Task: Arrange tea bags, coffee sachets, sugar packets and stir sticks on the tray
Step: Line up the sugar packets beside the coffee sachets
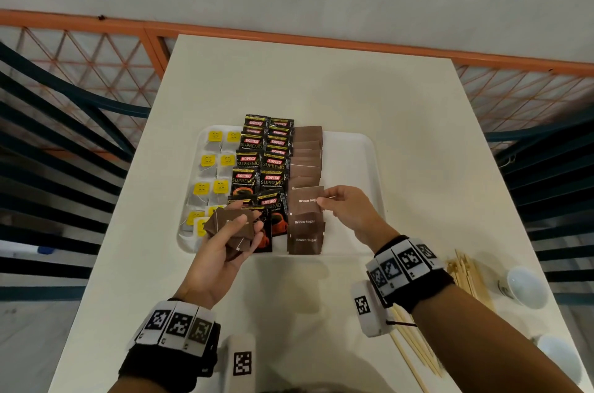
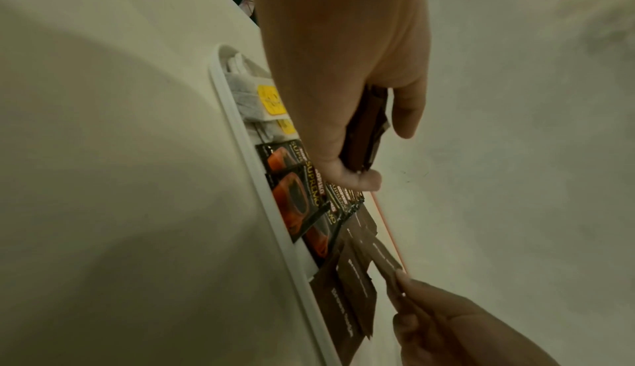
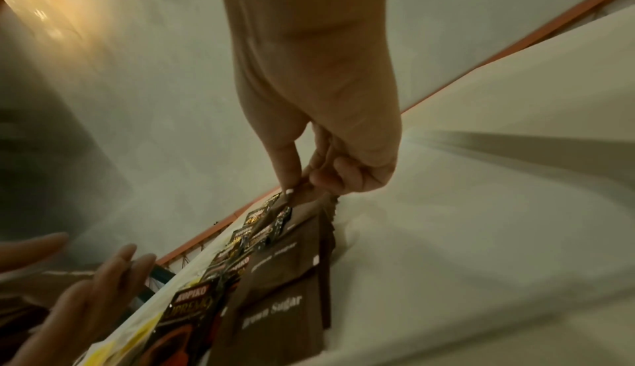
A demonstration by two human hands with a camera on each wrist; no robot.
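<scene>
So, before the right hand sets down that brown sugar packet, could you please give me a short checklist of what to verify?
1. Right hand pinches one brown paper sugar packet by its edge: ok.
2. Packet lines up over the brown sugar column on the white plastic tray: ok.
3. Left hand holds the spare brown packets: ok; their count: cannot tell.
4. Black coffee sachets and yellow-tagged tea bags lie in their own columns: ok.
5. Bare tray space remains right of the sugar column: ok.
6. Wooden stir sticks on the tray: not ok, they lie on the white table.
</scene>
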